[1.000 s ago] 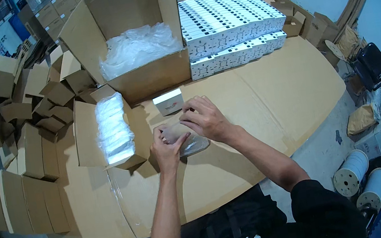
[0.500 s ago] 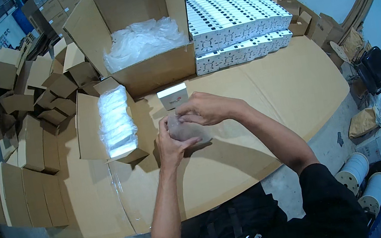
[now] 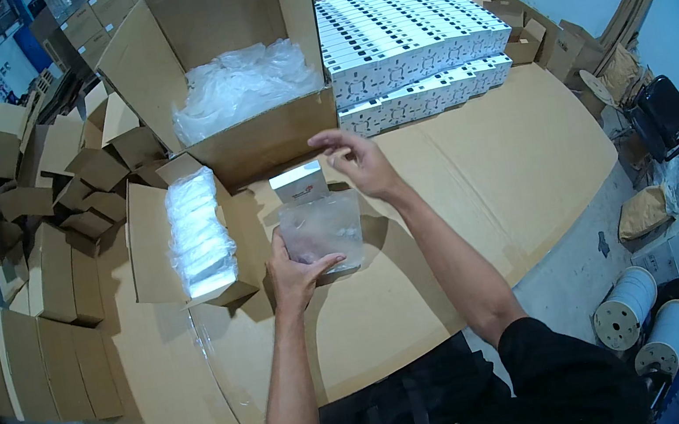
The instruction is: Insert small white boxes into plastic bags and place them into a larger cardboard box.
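My left hand (image 3: 293, 274) grips a clear plastic bag (image 3: 323, 230) by its lower left side, the thumb across its front. The bag looks flat and see-through; whether anything lies inside I cannot tell. Just behind it a small white box (image 3: 298, 185) stands on the cardboard-covered table. My right hand (image 3: 358, 161) is raised beside that box, fingers apart and bent, with nothing in them. To the left, an opened brown carton (image 3: 152, 250) holds a row of white items in clear wrap (image 3: 201, 232).
Behind stands a large open carton (image 3: 276, 146) filled with loose clear bags (image 3: 244, 85). Stacked white printed boxes (image 3: 420, 48) fill the back right. Many brown cartons (image 3: 64, 269) crowd the left side. Wire spools (image 3: 625, 307) and a black chair (image 3: 664, 116) are on the right, off the table.
My right hand has let go of the bag and moved up and to the right. The bag, crumpled before, now spreads flat in my left hand. The view has shifted slightly.
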Tool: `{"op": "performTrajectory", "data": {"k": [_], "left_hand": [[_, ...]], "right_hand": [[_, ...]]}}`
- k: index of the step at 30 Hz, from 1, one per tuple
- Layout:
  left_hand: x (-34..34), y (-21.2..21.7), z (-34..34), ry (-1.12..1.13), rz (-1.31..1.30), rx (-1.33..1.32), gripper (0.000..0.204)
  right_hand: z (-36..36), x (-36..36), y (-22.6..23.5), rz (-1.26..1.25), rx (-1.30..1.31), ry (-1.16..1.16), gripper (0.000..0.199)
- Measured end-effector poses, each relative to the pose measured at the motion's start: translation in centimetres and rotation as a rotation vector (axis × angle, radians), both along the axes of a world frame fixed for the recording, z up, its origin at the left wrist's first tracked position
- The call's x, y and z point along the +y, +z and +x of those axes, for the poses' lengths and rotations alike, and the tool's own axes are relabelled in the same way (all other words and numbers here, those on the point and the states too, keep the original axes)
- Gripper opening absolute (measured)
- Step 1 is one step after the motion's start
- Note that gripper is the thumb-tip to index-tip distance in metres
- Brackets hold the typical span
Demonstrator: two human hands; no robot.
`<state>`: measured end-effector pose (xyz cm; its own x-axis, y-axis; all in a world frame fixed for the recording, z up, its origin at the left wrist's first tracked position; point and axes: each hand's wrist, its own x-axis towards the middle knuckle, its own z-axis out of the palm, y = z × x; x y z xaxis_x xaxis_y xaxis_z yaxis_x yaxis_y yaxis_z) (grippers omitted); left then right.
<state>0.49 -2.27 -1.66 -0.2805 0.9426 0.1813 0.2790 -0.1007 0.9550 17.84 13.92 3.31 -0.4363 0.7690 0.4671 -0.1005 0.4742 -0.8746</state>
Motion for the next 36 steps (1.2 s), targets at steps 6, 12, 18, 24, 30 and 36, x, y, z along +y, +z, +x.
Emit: {"op": "performTrajectory", "data": {"k": [6, 12, 18, 24, 30, 36], "left_hand": [[0.2, 0.0, -0.6, 0.032, 0.035, -0.098, 0.086], [0.3, 0.5, -0.4, 0.045, 0.009, 0.014, 0.084], [0.2, 0.4, -0.9, 0.043, 0.022, -0.085, 0.086], [0.2, 0.6, -0.6, 0.067, -0.023, 0.043, 0.085], [0.3, 0.9, -0.6, 0.021, 0.015, -0.053, 0.085], [0.4, 0.5, -0.9, 0.032, 0.009, -0.095, 0.083]], "right_hand": [[-0.7, -1.2, -1.7, -0.130, -0.069, 0.020, 0.041], [-1.2, -0.7, -3.1, -0.204, -0.031, 0.059, 0.041], [-1.3, -0.6, -2.1, -0.203, 0.225, -0.114, 0.031], [-0.7, -1.3, -0.4, -0.417, 0.499, -0.094, 0.031], [-1.0, -1.8, -0.6, -0.411, 0.471, 0.022, 0.030], [-0.3, -1.8, -0.4, -0.383, 0.358, 0.083, 0.028]]}}
